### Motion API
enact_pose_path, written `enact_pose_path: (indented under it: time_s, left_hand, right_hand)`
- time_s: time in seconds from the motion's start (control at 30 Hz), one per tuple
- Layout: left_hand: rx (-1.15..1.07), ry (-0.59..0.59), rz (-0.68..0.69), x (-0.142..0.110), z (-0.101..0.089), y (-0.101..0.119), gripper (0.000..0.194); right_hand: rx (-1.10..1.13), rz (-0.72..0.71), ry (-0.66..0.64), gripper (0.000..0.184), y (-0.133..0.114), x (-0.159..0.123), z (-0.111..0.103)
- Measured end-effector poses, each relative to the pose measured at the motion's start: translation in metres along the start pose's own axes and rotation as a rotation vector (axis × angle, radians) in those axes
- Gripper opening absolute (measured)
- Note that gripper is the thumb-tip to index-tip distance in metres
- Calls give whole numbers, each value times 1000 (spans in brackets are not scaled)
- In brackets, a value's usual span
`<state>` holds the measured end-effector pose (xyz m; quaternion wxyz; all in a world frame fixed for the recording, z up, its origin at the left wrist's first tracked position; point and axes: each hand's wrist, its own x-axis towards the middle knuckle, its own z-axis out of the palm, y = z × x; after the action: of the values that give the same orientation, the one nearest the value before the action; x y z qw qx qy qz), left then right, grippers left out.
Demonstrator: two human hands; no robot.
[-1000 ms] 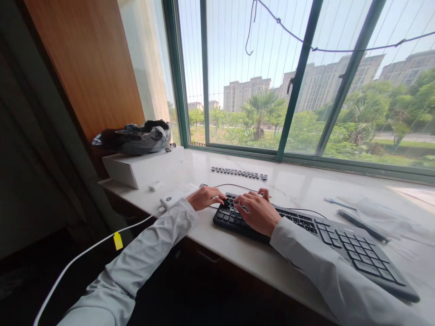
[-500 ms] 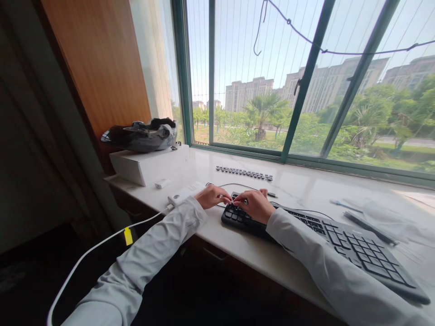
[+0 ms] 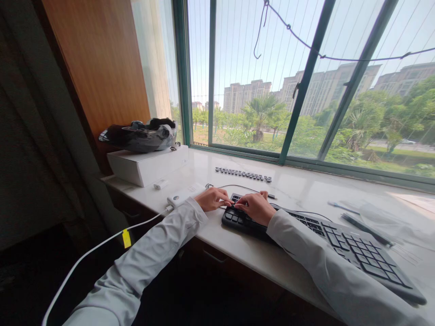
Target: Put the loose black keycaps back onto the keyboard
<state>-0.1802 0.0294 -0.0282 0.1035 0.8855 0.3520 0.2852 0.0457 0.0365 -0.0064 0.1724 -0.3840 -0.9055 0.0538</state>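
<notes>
The window [image 3: 304, 86], green-framed, fills the far side. Below it spreads the pale table [image 3: 299, 188]. On this lies the black keyboard [image 3: 335, 235], slanting along the near edge from the middle towards the right, its left part under the hands. A white box [image 3: 146, 167] sits on the table's left end, with a dark, shiny helmet-like thing [image 3: 142, 136] on top.

The right hand [image 3: 256, 207] is over the keyboard's left part, its fingers bent down to the keys. The left hand [image 3: 210, 199] comes in from the side, fingertips close to the right hand's at that end. Each grip is narrow, thumb and finger drawn near; whether either holds a key, I cannot tell.

Beside the left wrist lies a flat white device [image 3: 183, 194]. Small dark pieces [image 3: 243, 174] stand in a row between keyboard and window. Near the box lies a little white block [image 3: 161, 184].
</notes>
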Motion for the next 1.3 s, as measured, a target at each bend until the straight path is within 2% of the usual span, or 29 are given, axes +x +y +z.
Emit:
enact_pose_path:
  time_s: [0.23,0.67,0.93,1.03,1.13,1.3]
  left_hand:
    - [10,18,23,-1,0,4,24]
    - [35,-1,0,-1,-2,6,21]
    - [-45,-7,-61,1,0,5,20]
    - [-7,-2,-36,-1,0,3,21]
    - [140,-30,54,-6,-3,6,25]
    - [386,-32,121,-12,-5,21,29]
  right_hand:
    - [31,6,6,26,5,1,1]
    - [-22,-19,33,20,-2,-2,1]
    - [-76,-75,76,19,-5,-5,2]
    - [-134,-147,86,25,-7,-9,0]
    - [-247,-311,80,30,-10,-17,-4]
    - [-369,-450,118,27,-15,-26,-6]
